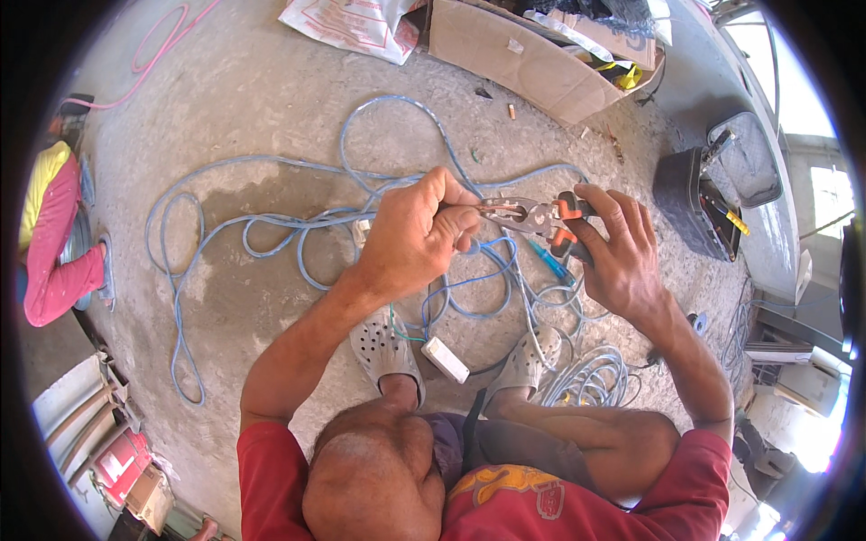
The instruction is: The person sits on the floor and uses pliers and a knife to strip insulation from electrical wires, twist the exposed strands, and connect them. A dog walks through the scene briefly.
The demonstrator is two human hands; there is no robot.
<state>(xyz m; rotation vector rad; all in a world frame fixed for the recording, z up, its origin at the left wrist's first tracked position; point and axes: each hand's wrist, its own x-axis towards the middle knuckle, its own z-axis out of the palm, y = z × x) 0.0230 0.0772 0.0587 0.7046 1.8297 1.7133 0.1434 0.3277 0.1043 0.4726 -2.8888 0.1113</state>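
Note:
My right hand (622, 257) grips the black-and-orange handles of pliers (538, 216), whose jaws point left. Beside the jaw tips, my left hand (413, 233) is closed in a pinch; what lies between its fingers is too small to make out. Below both hands, loops of blue cable (487, 314) spread over the floor. A small white rectangular box (446, 360) with a thin green wire rests between my shoes. Just under the pliers lies a teal-handled tool (550, 261), partly hidden by my right hand.
A coil of pale cable (595, 379) lies by my right shoe. Ahead stand an open cardboard box (505, 59) and a white sack (356, 27). To the right is an open black toolbox (690, 198). Another person in pink trousers (63, 234) is at the far left.

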